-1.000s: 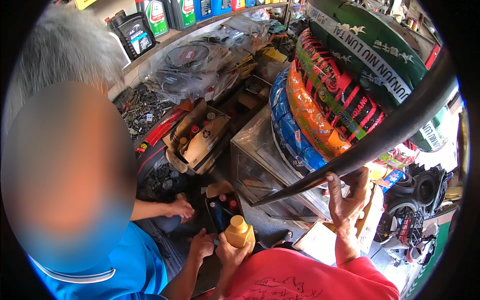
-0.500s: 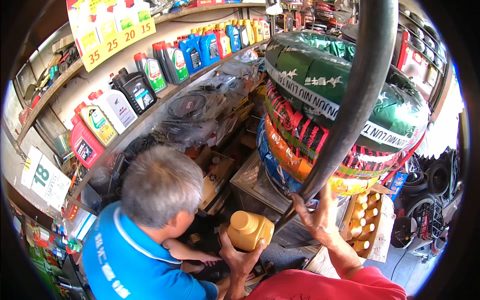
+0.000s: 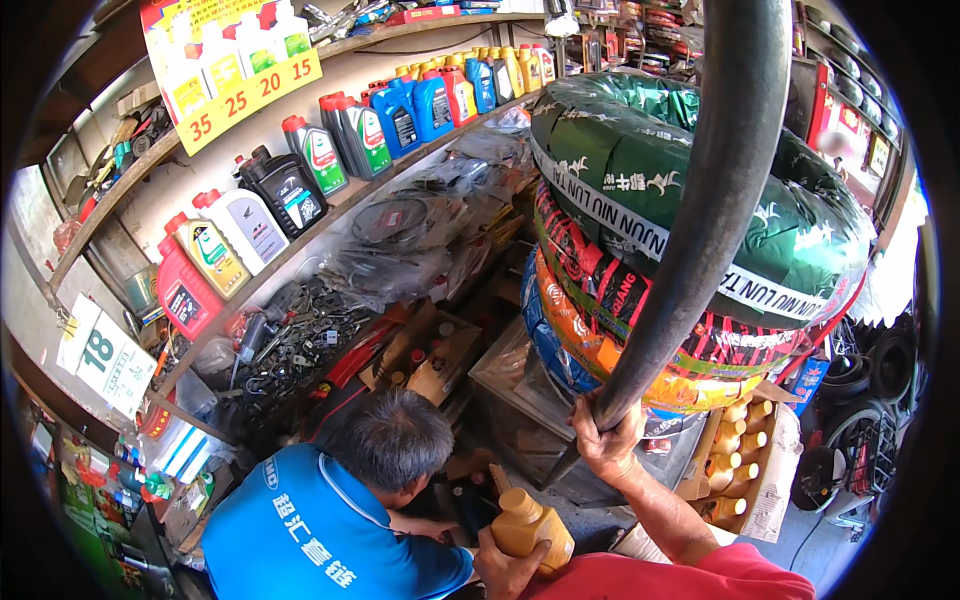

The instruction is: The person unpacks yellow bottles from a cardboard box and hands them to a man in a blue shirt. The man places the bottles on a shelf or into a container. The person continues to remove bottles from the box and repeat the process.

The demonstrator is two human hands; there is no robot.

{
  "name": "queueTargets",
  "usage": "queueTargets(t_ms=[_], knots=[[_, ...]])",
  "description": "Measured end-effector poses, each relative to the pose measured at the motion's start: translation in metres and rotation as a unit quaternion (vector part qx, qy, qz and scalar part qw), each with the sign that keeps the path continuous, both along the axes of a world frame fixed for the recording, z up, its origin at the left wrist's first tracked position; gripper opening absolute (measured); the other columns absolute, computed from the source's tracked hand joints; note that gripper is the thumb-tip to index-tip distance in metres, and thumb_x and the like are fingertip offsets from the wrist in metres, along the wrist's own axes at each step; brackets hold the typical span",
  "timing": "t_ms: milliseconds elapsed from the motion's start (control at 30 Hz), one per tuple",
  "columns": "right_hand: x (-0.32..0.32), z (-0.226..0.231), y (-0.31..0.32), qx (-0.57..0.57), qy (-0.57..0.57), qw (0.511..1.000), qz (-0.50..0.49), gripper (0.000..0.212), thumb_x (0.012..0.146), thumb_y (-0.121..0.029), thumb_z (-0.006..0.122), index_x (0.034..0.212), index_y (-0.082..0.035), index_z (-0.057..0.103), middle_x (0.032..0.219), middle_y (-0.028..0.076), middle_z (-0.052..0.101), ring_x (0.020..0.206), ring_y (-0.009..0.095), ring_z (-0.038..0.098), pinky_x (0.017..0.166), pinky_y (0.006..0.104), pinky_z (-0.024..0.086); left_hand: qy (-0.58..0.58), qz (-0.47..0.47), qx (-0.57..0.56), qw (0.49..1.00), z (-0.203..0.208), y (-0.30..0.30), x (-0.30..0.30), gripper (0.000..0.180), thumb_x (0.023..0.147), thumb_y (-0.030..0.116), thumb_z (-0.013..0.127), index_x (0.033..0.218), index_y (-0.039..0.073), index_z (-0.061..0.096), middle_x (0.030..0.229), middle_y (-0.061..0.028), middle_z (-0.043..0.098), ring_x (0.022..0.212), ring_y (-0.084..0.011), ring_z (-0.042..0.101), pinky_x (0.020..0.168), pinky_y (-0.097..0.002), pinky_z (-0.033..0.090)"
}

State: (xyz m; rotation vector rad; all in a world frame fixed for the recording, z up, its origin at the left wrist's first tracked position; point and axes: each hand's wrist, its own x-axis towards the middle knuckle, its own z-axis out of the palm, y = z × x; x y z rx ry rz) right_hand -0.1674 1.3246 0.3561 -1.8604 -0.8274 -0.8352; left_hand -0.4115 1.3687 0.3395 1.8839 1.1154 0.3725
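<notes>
The left hand [image 3: 508,570] is wrapped around a yellow bottle [image 3: 530,527] at the near middle, just right of a person in a blue shirt [image 3: 300,530] who is bending down. The right hand [image 3: 608,442] is closed around the low part of a long black tube [image 3: 722,190], which goes up in front of a tall pile of wrapped tires [image 3: 600,195]. On the near right, a cardboard box [image 3: 776,478] holds more yellow bottles [image 3: 727,438].

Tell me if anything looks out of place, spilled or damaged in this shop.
The heap of small hardware parts below the bottle shelf looks untidy: pieces lie jumbled together, while the bottles above stand in a row. I see no spill, and the yellow bottle in the left hand shows no visible damage.
</notes>
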Motion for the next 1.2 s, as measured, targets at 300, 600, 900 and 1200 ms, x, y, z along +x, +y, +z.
queueTargets(t_ms=[300, 600, 900, 1200], knots=[[-0.003, 0.029, 0.01, 0.142, 0.099, 0.984, 0.034, 0.046, 0.068, -0.016, 0.086, 0.102, -0.002, 0.059, 0.061, 0.009, 0.055, 0.048, 0.031, 0.055, 0.049, 0.0403, 0.042, -0.053, -0.023, 0.039, 0.998, 0.011, -0.005, -0.004, 0.08, 0.056, 0.036, 0.094, 0.115, 0.001, 0.052, 0.103, -0.0213, 0.068, 0.095, -0.0394, 0.067, 0.088, -0.0471, 0.051], [-0.023, 0.03, 0.008, 0.171, 0.352, 0.912, 0.124, 0.024, 0.08, -0.016, 0.078, 0.07, -0.007, 0.058, 0.059, 0.005, 0.058, 0.052, 0.016, 0.057, 0.054, 0.0351, 0.046, -0.048, 0.011, 0.004, 0.999, -0.01, -0.003, -0.015, 0.082, 0.055, 0.031, 0.093, 0.118, -0.001, 0.052, 0.111, -0.02, 0.064, 0.099, -0.0327, 0.064, 0.087, -0.0431, 0.051], [-0.02, 0.027, 0.008, 0.189, 0.289, 0.931, 0.113, 0.027, 0.08, -0.007, 0.078, 0.068, -0.005, 0.055, 0.057, 0.0, 0.053, 0.054, 0.008, 0.049, 0.049, 0.0301, 0.042, -0.173, 0.089, 0.069, 0.978, 0.022, 0.069, 0.055, 0.071, 0.06, 0.023, 0.09, 0.116, 0.001, 0.052, 0.106, -0.0195, 0.069, 0.095, -0.0346, 0.069, 0.087, -0.0445, 0.054], [-0.016, 0.01, 0.004, 0.125, 0.163, 0.977, 0.049, 0.023, 0.076, -0.012, 0.082, 0.08, -0.009, 0.06, 0.067, 0.008, 0.063, 0.056, 0.027, 0.061, 0.056, 0.0381, 0.047, -0.154, 0.058, 0.022, 0.986, 0.014, 0.048, 0.061, 0.068, 0.06, 0.022, 0.091, 0.112, 0.0, 0.054, 0.104, -0.0183, 0.068, 0.094, -0.0307, 0.068, 0.085, -0.0412, 0.054]])
